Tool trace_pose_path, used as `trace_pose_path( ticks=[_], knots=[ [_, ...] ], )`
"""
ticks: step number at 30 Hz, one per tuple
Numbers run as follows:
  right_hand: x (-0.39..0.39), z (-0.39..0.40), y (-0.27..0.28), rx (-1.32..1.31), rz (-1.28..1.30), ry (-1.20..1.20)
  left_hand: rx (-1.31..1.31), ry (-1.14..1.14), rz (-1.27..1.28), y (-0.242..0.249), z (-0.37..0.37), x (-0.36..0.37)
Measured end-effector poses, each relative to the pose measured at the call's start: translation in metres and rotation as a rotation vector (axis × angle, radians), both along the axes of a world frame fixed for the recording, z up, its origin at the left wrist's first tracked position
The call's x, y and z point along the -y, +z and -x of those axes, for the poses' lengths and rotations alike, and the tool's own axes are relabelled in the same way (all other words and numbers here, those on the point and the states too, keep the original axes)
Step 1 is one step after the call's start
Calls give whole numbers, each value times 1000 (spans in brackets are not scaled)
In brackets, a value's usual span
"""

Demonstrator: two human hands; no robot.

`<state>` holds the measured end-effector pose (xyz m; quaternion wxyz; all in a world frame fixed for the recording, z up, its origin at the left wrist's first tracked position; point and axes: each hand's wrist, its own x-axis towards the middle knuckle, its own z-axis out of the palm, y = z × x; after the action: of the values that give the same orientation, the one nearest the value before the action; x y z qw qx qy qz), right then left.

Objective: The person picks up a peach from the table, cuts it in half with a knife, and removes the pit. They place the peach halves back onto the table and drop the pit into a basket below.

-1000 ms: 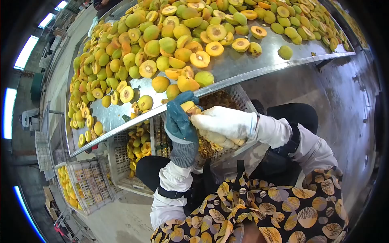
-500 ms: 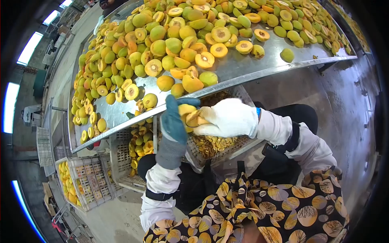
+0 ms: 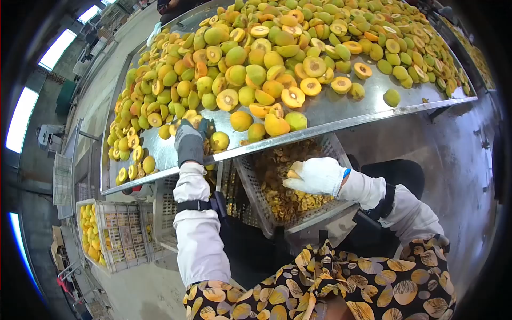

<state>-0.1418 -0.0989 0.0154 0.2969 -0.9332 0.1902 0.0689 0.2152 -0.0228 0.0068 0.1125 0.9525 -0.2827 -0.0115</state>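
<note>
My left hand (image 3: 190, 143), in a grey and teal glove, reaches over the near edge of the metal table. Its thumb and fingers are apart, with fruit halves (image 3: 189, 114) just beyond the fingertips and a whole-looking yellow-green fruit (image 3: 219, 141) to its right. In a white glove, my right hand (image 3: 317, 177) hovers over a plastic crate (image 3: 262, 205) of brown and yellow scraps (image 3: 290, 202). Its fingers are curled together. Something yellowish shows at the fingertips, too small to name.
A wide heap of cut yellow-green fruit (image 3: 256, 74) covers much of the metal table (image 3: 341, 114). The table's raised metal edge (image 3: 298, 136) runs between my hands. At lower left stands a crate (image 3: 125, 237) with yellow fruit. Another person (image 3: 169, 6) is at the far side.
My hands have separated. The left has moved up and left onto the table by the fruit; the right has drawn back over the scrap crate. The fruit held between them is gone from view.
</note>
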Motion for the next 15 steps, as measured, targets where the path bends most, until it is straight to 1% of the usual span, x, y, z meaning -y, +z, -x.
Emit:
trace_pose_path(
  ticks=[1,3,4,5,7,8,9,11,12,13,15],
  knots=[
    [1,0,-1,72,-49,-42,-14,-40,30,-12,-9,11],
    [3,0,-4,215,-152,-126,1,-142,148,-16,-4,20],
    [3,-2,-3,307,-138,-169,9,-190,202,-18,-1,21],
    [7,-3,2,276,-388,-238,-112,-257,490,-28,2,17],
    [9,-3,38,202,-898,-371,-618,-119,960,6,69,6],
    [7,-2,52,260,-1060,-396,-842,-114,1129,14,97,0],
    [4,-2,61,245,-1058,-387,-1070,-106,1298,17,121,-4],
    [1,-2,72,216,-1049,-367,-1163,-180,1354,13,158,-4],
    [-1,-1,69,278,-921,-313,-1267,-178,1387,21,177,-4],
    [-2,-1,63,293,-827,-329,-1218,-178,1355,24,190,-6],
    [-5,-4,50,322,-645,-353,-1370,-273,1441,20,202,-4]
  ],
)
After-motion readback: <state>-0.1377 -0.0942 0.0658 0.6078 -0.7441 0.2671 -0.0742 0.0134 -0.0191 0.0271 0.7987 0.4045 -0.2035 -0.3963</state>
